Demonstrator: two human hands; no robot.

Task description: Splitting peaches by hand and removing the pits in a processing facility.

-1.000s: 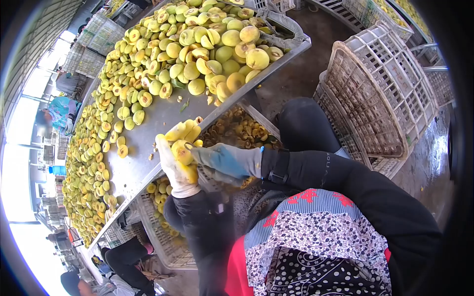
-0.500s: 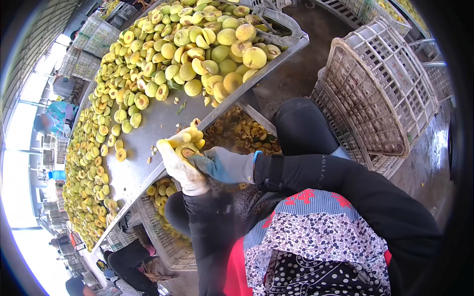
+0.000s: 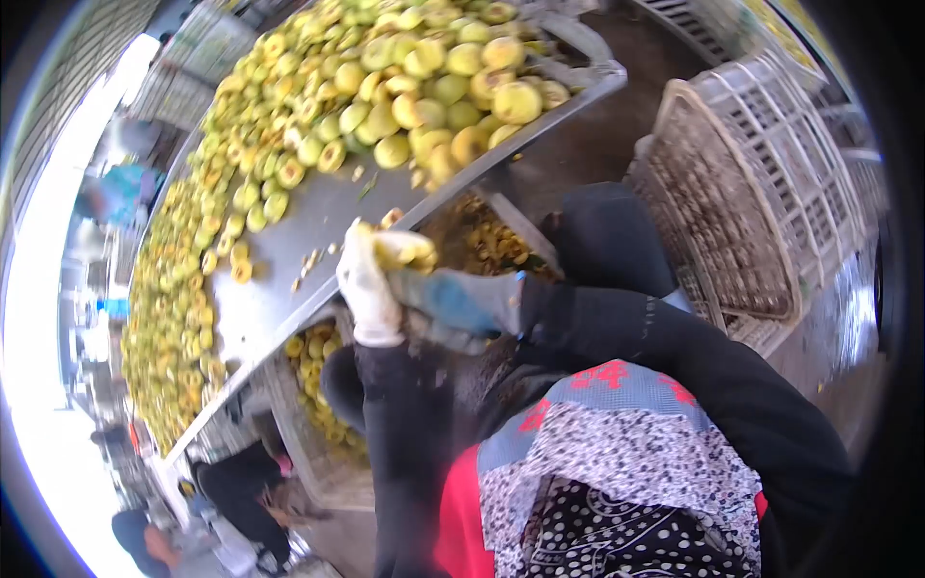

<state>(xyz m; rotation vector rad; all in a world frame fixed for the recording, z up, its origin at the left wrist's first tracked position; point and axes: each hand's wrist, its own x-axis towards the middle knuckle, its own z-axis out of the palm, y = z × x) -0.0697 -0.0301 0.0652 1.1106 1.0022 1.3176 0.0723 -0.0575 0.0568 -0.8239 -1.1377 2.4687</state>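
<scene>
My left hand, in a white glove, is closed around several yellow-green peach halves just over the table's near edge. Against it, my right hand in a grey and blue glove is closed, its fingertips partly hidden and blurred. Whether it grips a tool or fruit cannot be made out. Beyond both hands, a large heap of peach halves covers much of the metal table. Small pit pieces lie on the bare metal close to my left hand.
Under the table edge, a crate holds more fruit, and cut scraps lie in another container. Stacked dirty plastic baskets stand at my right. Another person's dark-clothed leg shows at lower left; a person in a teal top is farther off.
The view has shifted and blurred slightly. My right hand has moved lower against my left, and the cut peach face visible between them earlier is now hidden. My left hand still holds peach halves.
</scene>
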